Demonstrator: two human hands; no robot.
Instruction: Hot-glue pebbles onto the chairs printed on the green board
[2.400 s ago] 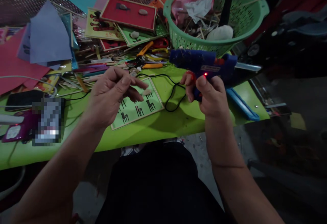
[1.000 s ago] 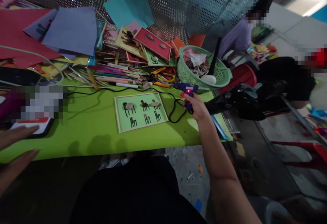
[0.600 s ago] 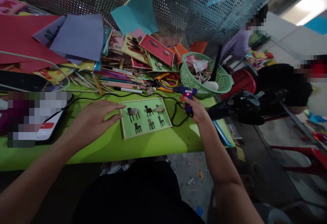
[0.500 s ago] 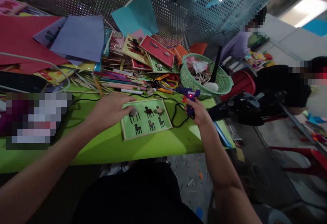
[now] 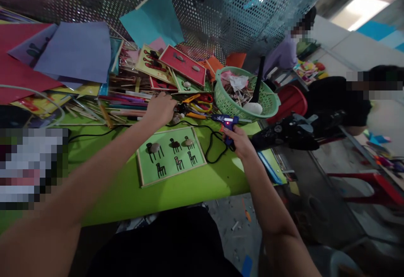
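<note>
Head view: the right hand (image 5: 240, 141) has its grip wrapped around the handle of the glue gun (image 5: 232, 122), whose pale label is too small to read. Half a second ago the left hand (image 5: 161, 107) was at the card's (image 5: 168, 159) upper left corner; now it is over the pens (image 5: 126, 106) beyond. Its fingertips are hidden, so its grip cannot be told. The card lies on the counter (image 5: 221, 182), three stones on its upper drawn chairs.

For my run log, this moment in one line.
left hand: over slim coloured pens, grip unclear; right hand: holding blue plastic glue gun; light-green framed card: lying flat
</note>
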